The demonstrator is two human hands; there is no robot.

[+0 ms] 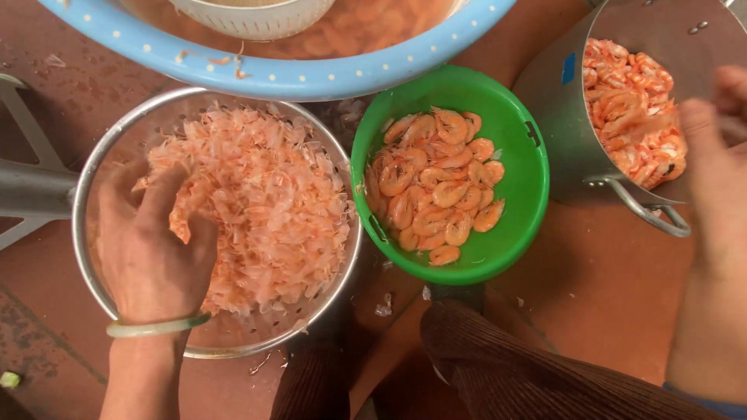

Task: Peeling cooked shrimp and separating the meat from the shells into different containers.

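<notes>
The left hand (148,245), fingers spread and released, rests on pale pink shrimp shells (264,206) heaped in a perforated metal colander (89,167) at lower left. The right hand (716,171), blurred at the right edge, hovers by a steel pot of shrimp (556,132); its grip cannot be told. Between them sits a round green plastic bowl of peeled shrimp (525,183).

Round green plastic bowl (523,155), perforated steel colander (85,210) and metal pot (560,132) crowd together; bare reddish floor (591,288) lies open below them.

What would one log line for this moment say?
left hand: in metal colander on shrimp shells | right hand: raised near metal pot of shrimp | green bowl: peeled shrimp, between
</notes>
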